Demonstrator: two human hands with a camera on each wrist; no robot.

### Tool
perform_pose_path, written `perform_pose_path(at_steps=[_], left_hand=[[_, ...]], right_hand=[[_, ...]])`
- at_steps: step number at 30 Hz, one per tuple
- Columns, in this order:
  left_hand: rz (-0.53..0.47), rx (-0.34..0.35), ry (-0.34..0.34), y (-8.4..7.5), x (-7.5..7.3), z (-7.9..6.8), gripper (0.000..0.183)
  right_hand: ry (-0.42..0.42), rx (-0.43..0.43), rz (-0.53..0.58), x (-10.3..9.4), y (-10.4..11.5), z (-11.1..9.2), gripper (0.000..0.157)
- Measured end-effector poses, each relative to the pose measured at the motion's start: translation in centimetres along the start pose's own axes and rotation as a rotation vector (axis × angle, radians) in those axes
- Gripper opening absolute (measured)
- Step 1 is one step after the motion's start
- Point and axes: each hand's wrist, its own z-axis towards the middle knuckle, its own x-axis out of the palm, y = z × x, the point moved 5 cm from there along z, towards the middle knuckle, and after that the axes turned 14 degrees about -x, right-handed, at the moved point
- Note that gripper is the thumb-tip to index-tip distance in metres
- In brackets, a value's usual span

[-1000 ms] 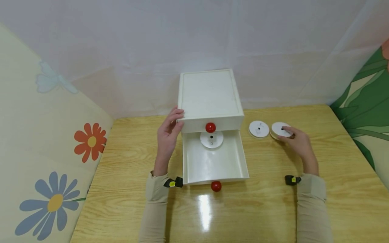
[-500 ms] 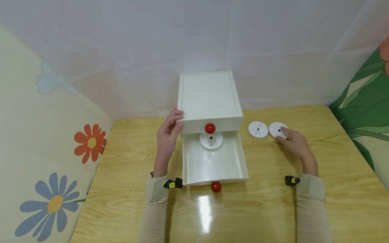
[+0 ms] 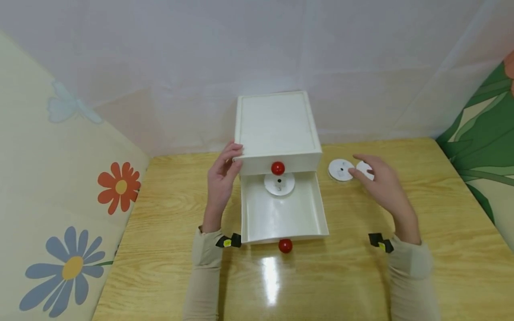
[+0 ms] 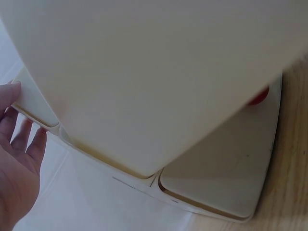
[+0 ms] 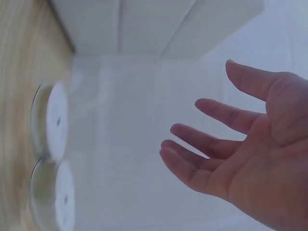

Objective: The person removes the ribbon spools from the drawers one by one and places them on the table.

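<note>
My left hand (image 3: 220,178) holds the left front edge of a white drawer cabinet (image 3: 277,122), with the thumb (image 4: 9,94) at the front and the fingers by the side. Below the shut top drawer, another drawer (image 3: 285,218) is pulled out, and a white spool (image 3: 279,189) lies at its back, partly under the upper drawer. My right hand (image 3: 383,180), thumb and fingers spread, is over the right-hand spool (image 3: 364,168) and hides part of it. Just left of it lies another spool (image 3: 340,170). Nothing is between my right fingers in the right wrist view.
Red round knobs (image 3: 285,245) stick out from the drawers. A lower drawer front (image 4: 216,163) shows under the pulled-out one in the left wrist view. A pale cloth wall (image 3: 201,67) stands behind the wood-grain table (image 3: 172,223), with flower-printed panels at both sides.
My right hand has let go of the right-hand spool after shifting it slightly left. It has opened and moved up and a little left. My left hand and the drawers stay put.
</note>
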Motion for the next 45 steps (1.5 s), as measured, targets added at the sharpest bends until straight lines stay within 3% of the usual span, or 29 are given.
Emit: perform_pose_path(at_steps=[9, 16, 22, 29, 32, 37, 45], left_hand=[[-0.001, 0.006, 0.007, -0.1, 0.3, 0.2, 0.021], [-0.010, -0.009, -0.011, -0.1, 0.0, 0.1, 0.020], [-0.001, -0.007, -0.010, -0.1, 0.0, 0.1, 0.019], [-0.003, 0.001, 0.000, -0.1, 0.0, 0.1, 0.020], [-0.005, 0.008, 0.002, -0.2, 0.2, 0.1, 0.020], [-0.008, 0.018, 0.002, -0.1, 0.4, 0.3, 0.022], [-0.022, 0.008, -0.007, 0.0, 0.2, 0.1, 0.034]], right_hand=[[-0.034, -0.267, 0.068, 2.8, 6.8, 0.2, 0.028], [0.098, -0.328, 0.164, 6.5, 9.2, 0.7, 0.027], [0.237, -0.346, 0.135, 9.3, 10.1, 0.8, 0.034], [0.396, -0.319, 0.009, 11.4, 10.4, 0.6, 0.046], [0.389, -0.323, -0.028, 11.7, 10.6, 0.7, 0.042], [0.314, -0.372, 0.015, 11.5, 10.8, 0.9, 0.032], [0.308, -0.400, -0.078, 12.2, 10.5, 0.9, 0.048]])
